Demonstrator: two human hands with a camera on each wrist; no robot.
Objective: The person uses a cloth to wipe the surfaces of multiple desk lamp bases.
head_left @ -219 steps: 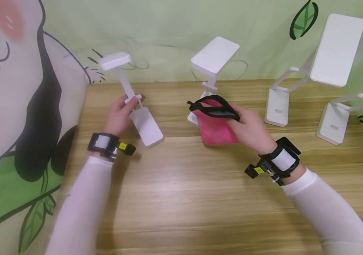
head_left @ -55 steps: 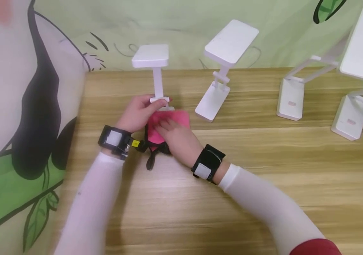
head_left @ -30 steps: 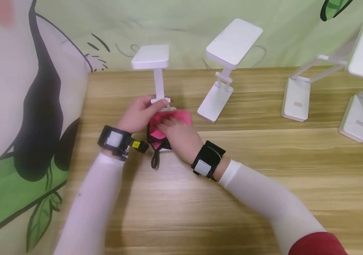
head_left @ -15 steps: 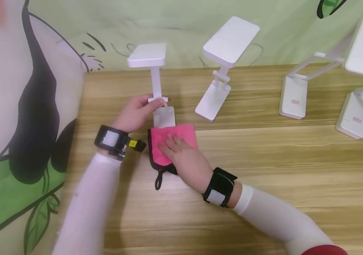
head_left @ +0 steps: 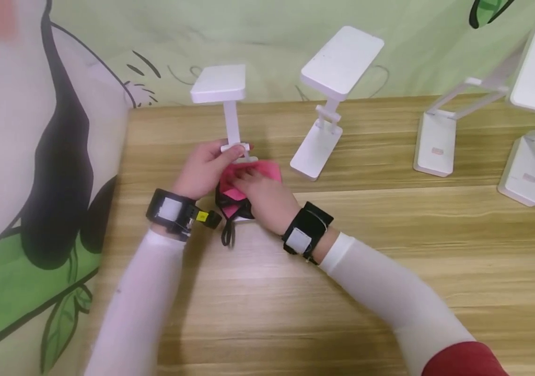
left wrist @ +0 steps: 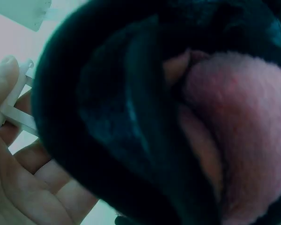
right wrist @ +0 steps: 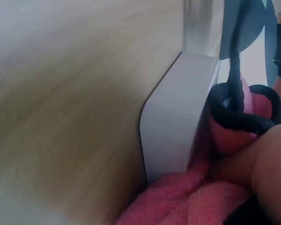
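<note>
My left hand (head_left: 204, 169) grips the hinge bar of a white folding desk lamp (head_left: 232, 120), thumb in front. In the left wrist view, the bar (left wrist: 14, 96) lies between thumb and fingers. My right hand (head_left: 267, 201) rests fingers-down on a pink cloth (head_left: 272, 169) with black edging and a hanging loop. The cloth is bunched over the lamp's base, hiding most of it. From the right wrist view, the white base (right wrist: 173, 117) stands on the table with the fluffy cloth (right wrist: 182, 199) against its side.
A second white lamp (head_left: 316, 149) stands just to the right. Two more, a lamp (head_left: 437, 143) and another lamp (head_left: 528, 169), stand farther right. Behind the wooden table (head_left: 342, 313) is a green printed wall (head_left: 267, 47) with a panda at left.
Earlier the right hand held the cloth away from this lamp. Since half a second ago, hand and cloth have slid up the base, and the cloth has bunched. The left hand keeps its grip.
</note>
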